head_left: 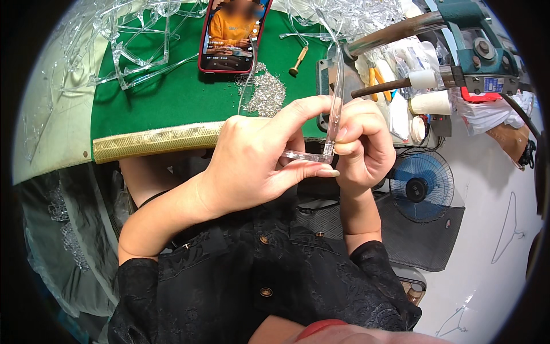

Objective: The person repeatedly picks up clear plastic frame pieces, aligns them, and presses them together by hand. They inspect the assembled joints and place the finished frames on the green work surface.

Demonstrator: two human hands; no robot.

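Clear glasses (329,147) are pinched by the left hand (252,149) and right hand (368,143); an arm (338,74) is seemingly fitted, its fastening unclear; frames (118,56) at ten o'clock are perhaps left.

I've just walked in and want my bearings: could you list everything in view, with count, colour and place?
Clear frame: 1, transparent, between both hands
Loose frames: several, transparent, table's far side
Phone: 1, red case, table's far side
Sparkly bits: uncounted heap, silver, below phone
Metal pin: 1, gold, right of phone
Table cover: 1, green, on the table
Mesh strip: 1, gold, table's near edge
Machine: 1, teal and steel, upper right
Bags: several, mostly white, far right
Fan: 1, blue and black, right side
Floor mat: 1, dark, beside the fan
Hangers: 2, pale, lower right
Top: 1, black, on the person
Left hand: 1, bare, on the frame
Right hand: 1, bare, pinching the frame
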